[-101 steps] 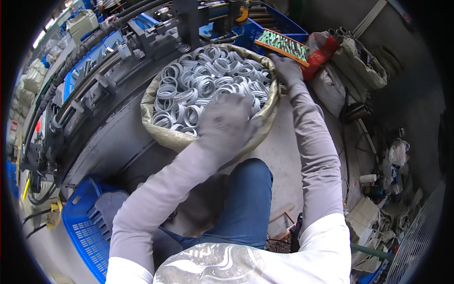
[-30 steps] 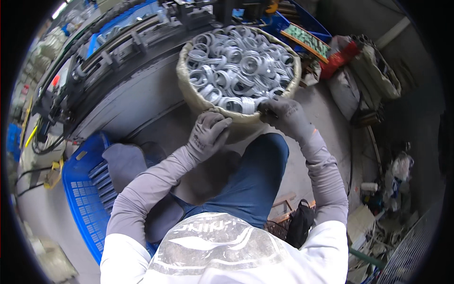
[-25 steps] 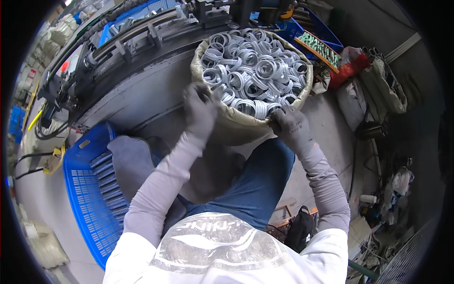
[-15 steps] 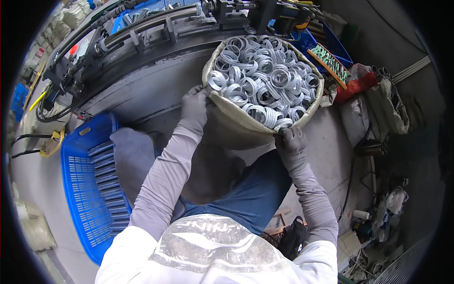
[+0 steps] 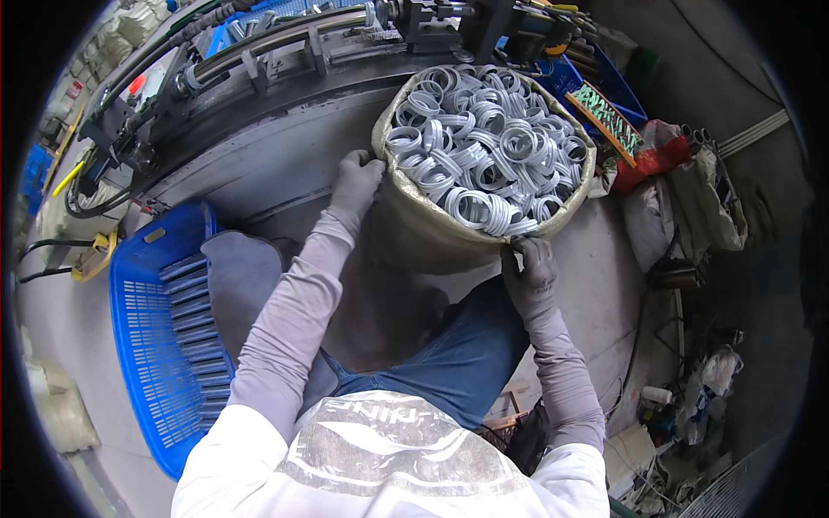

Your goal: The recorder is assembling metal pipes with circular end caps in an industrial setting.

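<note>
Left grip and right grip, hold unclear, touch the sack, now rounder-rimmed.

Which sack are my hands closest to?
The sack heaped with grey rings: your left hand at its left side, right hand at its near side. Other sacks sit farther off.

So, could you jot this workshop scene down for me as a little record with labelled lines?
Container: pale woven sack, open at the top
Contents: many light grey rings, heaped to about the rim
Left hand: grey-gloved, at the sack's left side; grip unclear
Right hand: grey-gloved, fingertips at the sack's near edge; grip unclear
Left of person: blue basket holding grey bars
Beyond: dark metal machine
Right of sack: orange-edged rack with pale green pieces
</note>
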